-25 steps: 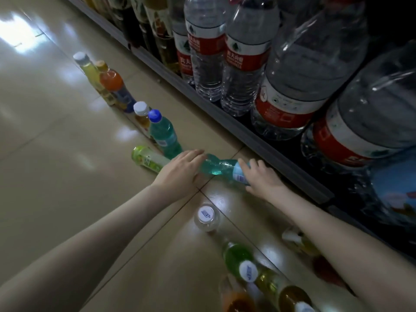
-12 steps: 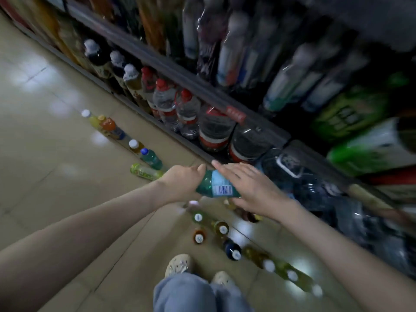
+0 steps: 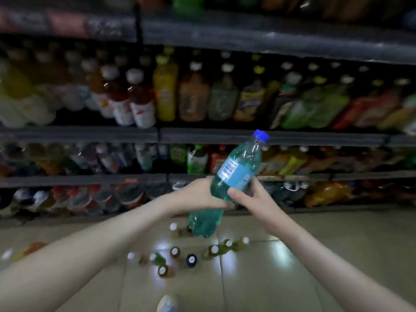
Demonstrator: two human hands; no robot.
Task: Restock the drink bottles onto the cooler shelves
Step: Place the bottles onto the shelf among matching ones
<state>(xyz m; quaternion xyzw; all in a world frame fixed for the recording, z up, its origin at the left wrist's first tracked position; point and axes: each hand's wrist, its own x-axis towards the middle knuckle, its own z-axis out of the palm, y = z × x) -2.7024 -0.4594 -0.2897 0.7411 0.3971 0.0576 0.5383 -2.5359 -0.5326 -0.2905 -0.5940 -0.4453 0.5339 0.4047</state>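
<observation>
A teal drink bottle [image 3: 236, 170] with a blue cap and a light-blue label is held tilted, cap up and to the right, in front of the cooler shelves [image 3: 270, 138]. My left hand [image 3: 198, 195] wraps its lower body from the left. My right hand [image 3: 252, 199] grips it from the right, just below the label. The bottle's base shows under my left hand. Several more drink bottles [image 3: 175, 252] stand on the floor below my hands.
The shelves are packed with blurred rows of bottles; large water bottles [image 3: 126, 197] fill the bottom row. An orange bottle [image 3: 33, 247] lies at the far left on the tiled floor. My shoe [image 3: 167, 304] shows at the bottom edge.
I have stood up and lifted the teal bottle from the floor to shelf height. It turned from lying flat to cap-up. The view swung up onto the shelves.
</observation>
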